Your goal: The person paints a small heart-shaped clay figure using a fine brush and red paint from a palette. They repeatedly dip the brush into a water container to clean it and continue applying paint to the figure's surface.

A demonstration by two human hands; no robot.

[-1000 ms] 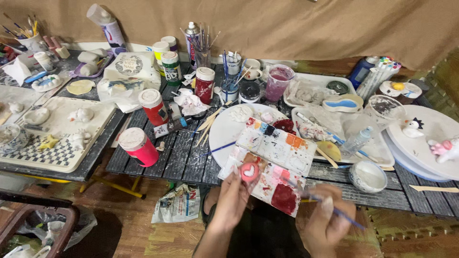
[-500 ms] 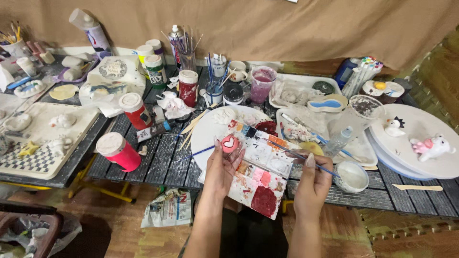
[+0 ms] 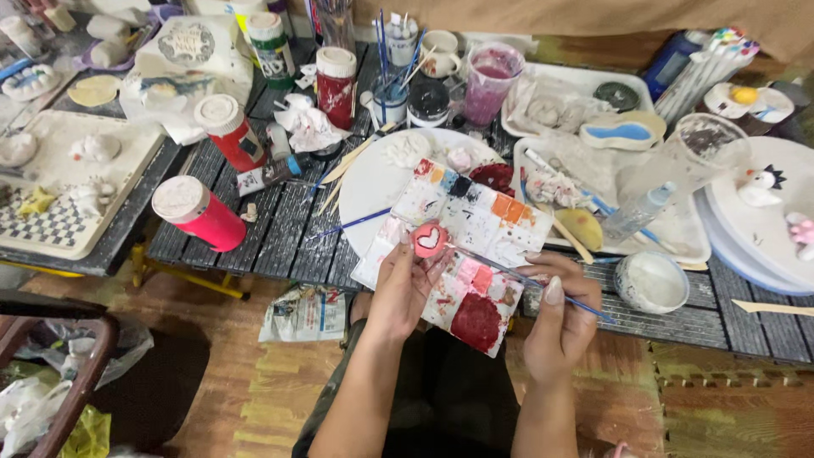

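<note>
Small round pink piece with a white heart [image 3: 430, 239] is pinched between the fingertips of the left hand [image 3: 403, 288], held up above the near edge of the paint-stained palette sheet [image 3: 462, 246]. A thin blue-handled paintbrush [image 3: 543, 287] is gripped pen-fashion in the right hand [image 3: 557, 318], fingers curled closed around the handle; the bristle end is pointed at the pink piece, and contact cannot be made out. The palette sheet is laid partly on a white round plate [image 3: 373, 182] and overhangs the front edge of the dark slatted worktop [image 3: 280, 237]. A second blue brush [image 3: 352, 224] is seen lying across the plate's left rim. To the left, a pink paint bottle [image 3: 197, 212] and a red paint bottle [image 3: 227, 129] are stood apart. To the right, a small white bowl [image 3: 651, 282] is set near the right hand, with a clear plastic bottle [image 3: 640, 212] behind it on a white tray [image 3: 687, 242].
</note>
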